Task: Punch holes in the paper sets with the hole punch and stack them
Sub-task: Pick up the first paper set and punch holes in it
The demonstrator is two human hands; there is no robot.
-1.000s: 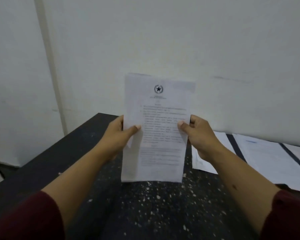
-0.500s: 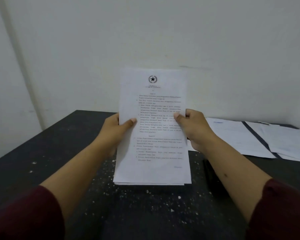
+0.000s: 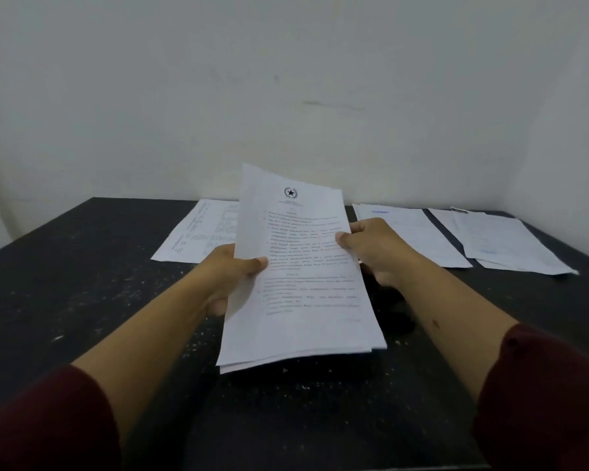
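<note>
White paper set being held tilted above the black table, left hand and right hand pinching its sides; possibly a dark hole punch lying beneath.

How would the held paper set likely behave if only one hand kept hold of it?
Probably floppy: the paper set is thin loose sheets, gripped by left hand and right hand at opposite edges. Its lower corners already fan apart, so sheets may slip. Likely light.
</note>
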